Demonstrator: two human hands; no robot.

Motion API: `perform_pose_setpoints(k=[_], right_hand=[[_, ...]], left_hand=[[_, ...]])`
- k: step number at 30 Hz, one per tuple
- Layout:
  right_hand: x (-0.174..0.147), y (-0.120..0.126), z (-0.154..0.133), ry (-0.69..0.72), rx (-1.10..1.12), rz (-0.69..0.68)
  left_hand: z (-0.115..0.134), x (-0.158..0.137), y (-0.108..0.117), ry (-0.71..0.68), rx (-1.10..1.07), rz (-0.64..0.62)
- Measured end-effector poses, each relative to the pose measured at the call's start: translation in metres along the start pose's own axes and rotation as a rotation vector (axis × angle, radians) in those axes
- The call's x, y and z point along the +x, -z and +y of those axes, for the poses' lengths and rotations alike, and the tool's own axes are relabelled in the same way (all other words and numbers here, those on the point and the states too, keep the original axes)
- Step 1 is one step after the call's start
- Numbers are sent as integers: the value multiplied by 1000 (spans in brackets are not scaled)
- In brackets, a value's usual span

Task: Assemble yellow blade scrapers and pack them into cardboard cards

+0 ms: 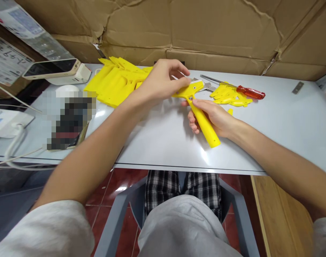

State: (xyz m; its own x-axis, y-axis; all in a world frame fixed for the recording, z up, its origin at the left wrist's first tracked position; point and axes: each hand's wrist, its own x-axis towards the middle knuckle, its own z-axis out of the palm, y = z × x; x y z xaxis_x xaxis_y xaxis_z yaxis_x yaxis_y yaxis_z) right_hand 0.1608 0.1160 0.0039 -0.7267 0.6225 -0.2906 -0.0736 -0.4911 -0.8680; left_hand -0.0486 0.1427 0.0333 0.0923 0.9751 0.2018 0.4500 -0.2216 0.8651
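A yellow plastic scraper handle (207, 128) with a wide T-shaped head and small screw holes is held tilted above the table. My right hand (215, 114) is closed around its neck, thumb on top and fingers curled beneath. At the head's left end is my left hand (163, 80), its thumb against the plastic and its fingers bent over; part of their contact is hidden. Behind the head lie flat metal blades (209, 87). Small yellow plastic pieces (229, 94) are heaped beside them, and a screwdriver with a red handle (250, 92) lies across that heap.
Many yellow handle parts (112, 84) are piled at the back left. A phone (53, 67) rests on a white device, and another, blurred phone (72, 123) lies nearer. White cables run along the left. A metal plate (298, 87) lies far right. Cardboard (222, 32) lines the back.
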Motion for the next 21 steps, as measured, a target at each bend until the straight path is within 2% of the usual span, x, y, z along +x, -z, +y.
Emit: perform_pose_setpoints(k=[3, 6, 11, 14, 21], right_hand=[[2, 0, -2, 103, 40, 86], [5, 2, -4, 165, 79, 177], [8, 3, -4, 170, 114, 291], [7, 0, -4, 156, 151, 301], [6, -3, -4, 108, 199, 297]], left_hand=[[7, -5, -4, -66, 64, 138], [20, -18, -11, -108, 116, 167], [36, -40, -26, -104, 179, 19], [36, -45, -32, -92, 287, -73], [37, -46, -38, -101, 363, -109]])
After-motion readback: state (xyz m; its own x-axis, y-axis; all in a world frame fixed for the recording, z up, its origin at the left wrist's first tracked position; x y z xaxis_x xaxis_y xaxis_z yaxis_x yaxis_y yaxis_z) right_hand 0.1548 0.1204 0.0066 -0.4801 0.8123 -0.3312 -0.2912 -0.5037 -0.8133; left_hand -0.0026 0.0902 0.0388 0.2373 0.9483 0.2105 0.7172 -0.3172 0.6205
